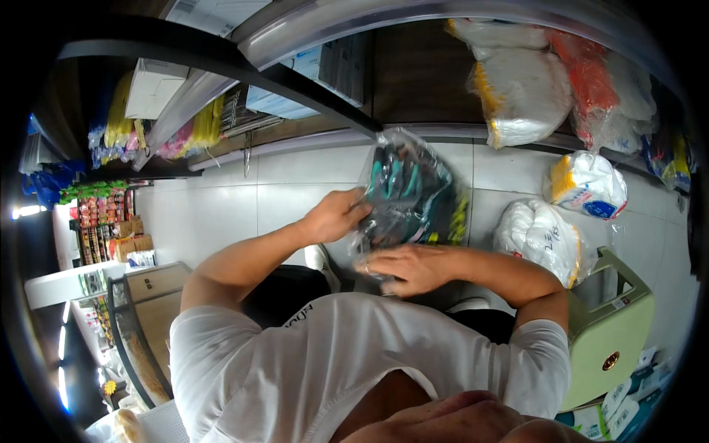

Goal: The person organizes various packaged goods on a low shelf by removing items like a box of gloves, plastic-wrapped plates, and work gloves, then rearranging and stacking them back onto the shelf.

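Observation:
A clear plastic bag [412, 191] of dark items with teal and yellow-green parts, apparently work gloves, is in front of me over the tiled floor. My left hand [339, 215] grips the bag's left side, thumb over the film. Against the bag's near end is my right hand [412, 269], blurred, with its fingers stretched out to the left. Whether those fingers pinch the film cannot be made out. Glare and creases in the plastic hide part of the contents.
Beyond the bag runs a low shelf [426, 83] with bagged white gloves [526, 94] and a red bundle [587, 77]. Two packs of white gloves [534, 235] [590, 185] lie on the floor at right, near a green plastic stool [609, 332]. A black shelf post [321, 83] slants across the upper left.

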Motion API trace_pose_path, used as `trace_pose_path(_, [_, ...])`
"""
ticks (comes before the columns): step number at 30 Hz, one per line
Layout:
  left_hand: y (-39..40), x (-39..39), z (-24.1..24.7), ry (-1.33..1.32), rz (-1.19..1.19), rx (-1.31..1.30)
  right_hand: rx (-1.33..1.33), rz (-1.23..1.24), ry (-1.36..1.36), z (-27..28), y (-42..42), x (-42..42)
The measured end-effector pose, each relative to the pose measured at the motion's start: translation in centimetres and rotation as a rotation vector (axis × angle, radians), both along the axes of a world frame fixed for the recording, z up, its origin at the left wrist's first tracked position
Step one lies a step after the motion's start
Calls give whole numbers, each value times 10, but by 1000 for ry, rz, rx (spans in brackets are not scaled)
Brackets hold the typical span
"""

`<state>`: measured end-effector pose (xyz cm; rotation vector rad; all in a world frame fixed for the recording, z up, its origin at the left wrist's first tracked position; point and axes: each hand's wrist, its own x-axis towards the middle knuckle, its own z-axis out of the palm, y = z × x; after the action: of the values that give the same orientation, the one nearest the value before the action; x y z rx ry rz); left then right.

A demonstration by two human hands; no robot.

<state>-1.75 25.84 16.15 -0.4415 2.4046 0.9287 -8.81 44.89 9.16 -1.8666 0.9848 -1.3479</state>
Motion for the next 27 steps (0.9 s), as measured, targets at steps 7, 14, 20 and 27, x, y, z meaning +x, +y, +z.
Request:
trace_pose_path(7, [-32,92,65,4,-67,-264,810,106,62,-75,-19,-47])
trace_pose_path(14, [-68,137,62,-43,1,-444,431,-227,924,-169,-76,31])
trace_pose_path(20, [-86,161,68,-149,180,-141,570,-424,343,-184,-96,-8])
trace_pose_path(27, [-94,175,70,-118,117,-95,472,-1056,176,-8,-129,-141])
